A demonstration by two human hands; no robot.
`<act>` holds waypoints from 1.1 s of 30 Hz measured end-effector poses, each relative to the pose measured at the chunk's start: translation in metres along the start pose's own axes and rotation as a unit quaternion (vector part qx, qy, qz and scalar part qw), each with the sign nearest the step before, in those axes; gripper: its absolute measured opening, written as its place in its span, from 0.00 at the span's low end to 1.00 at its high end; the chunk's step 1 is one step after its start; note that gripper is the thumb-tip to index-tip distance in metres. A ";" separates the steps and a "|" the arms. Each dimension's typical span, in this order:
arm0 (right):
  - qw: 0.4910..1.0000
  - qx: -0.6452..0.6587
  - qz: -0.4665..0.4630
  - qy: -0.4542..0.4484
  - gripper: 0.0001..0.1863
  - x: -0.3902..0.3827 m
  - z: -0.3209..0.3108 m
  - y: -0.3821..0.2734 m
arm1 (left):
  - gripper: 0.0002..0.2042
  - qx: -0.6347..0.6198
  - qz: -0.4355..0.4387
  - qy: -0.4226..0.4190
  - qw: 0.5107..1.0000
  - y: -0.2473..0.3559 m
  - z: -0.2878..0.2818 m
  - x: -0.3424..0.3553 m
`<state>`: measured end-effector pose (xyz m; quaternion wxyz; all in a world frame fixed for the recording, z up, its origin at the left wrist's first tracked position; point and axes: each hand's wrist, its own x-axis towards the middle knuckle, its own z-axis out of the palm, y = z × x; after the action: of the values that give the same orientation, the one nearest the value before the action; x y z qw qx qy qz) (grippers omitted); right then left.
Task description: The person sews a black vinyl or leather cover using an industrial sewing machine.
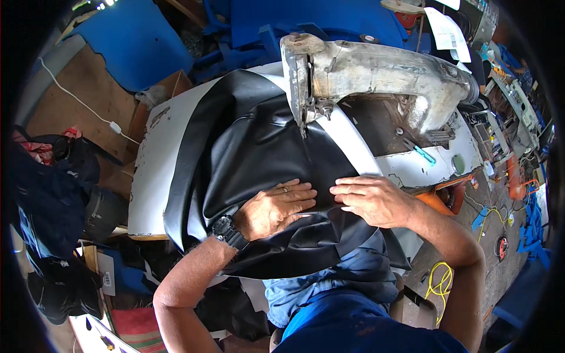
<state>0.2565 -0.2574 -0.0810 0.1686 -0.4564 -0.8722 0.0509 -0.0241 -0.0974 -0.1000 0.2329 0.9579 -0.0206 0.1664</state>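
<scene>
A large sheet of black leather-like material (259,147) is spread in folds over the sewing table and hangs over its front edge toward my lap. My left hand (276,207), with a watch on the wrist, lies flat on it with fingers pointing right. Facing it, my right hand (371,200) rests on the material with fingers stretched to the left. A small gap separates the fingertips. Beyond my hands stands a worn sewing machine (376,70), its needle end above the black material. A strip of white underside (353,141) shows along the material's right edge.
Turquoise-handled thread snips (425,156) lie on the white tabletop (153,176) right of the machine. Blue panels (129,41) stand at the back. A yellow cable (438,285) coils on the floor at right. Dark bags and clothes (53,200) hang at left.
</scene>
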 end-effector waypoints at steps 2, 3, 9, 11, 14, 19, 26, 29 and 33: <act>1.000 0.001 0.000 -0.003 0.13 0.002 -0.001 0.001 | 0.18 0.010 0.001 -0.001 1.000 -0.001 0.000 0.000; 1.000 -0.001 0.002 -0.001 0.12 0.002 -0.001 0.001 | 0.18 0.007 -0.001 -0.001 1.000 -0.002 0.000 0.001; 1.000 0.003 0.011 0.001 0.12 0.003 -0.002 0.001 | 0.18 0.022 0.004 -0.013 1.000 -0.005 0.002 0.001; 1.000 0.002 0.010 0.002 0.12 0.004 -0.002 0.001 | 0.19 0.028 0.003 -0.017 0.999 -0.004 0.001 0.001; 0.999 0.025 0.027 0.005 0.13 0.005 -0.002 0.000 | 0.20 0.031 -0.004 -0.009 0.999 -0.004 0.001 0.001; 1.000 0.013 0.026 0.007 0.11 0.007 -0.002 0.005 | 0.20 0.034 -0.002 -0.012 0.999 -0.009 0.001 0.003; 0.998 0.040 0.050 0.010 0.11 0.012 -0.003 0.011 | 0.18 0.026 -0.030 0.006 0.999 -0.008 -0.001 0.009; 0.999 0.028 0.034 0.018 0.14 0.014 -0.002 0.017 | 0.18 0.027 -0.040 0.009 0.999 -0.008 -0.004 0.014; 0.998 0.033 0.042 0.016 0.13 0.020 -0.004 0.023 | 0.17 0.031 -0.038 0.023 0.999 -0.016 -0.003 0.014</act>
<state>0.2654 -0.2285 -0.0776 0.1955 -0.4874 -0.8473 0.0791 -0.0096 -0.0810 -0.1000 0.2092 0.9608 0.0265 0.1798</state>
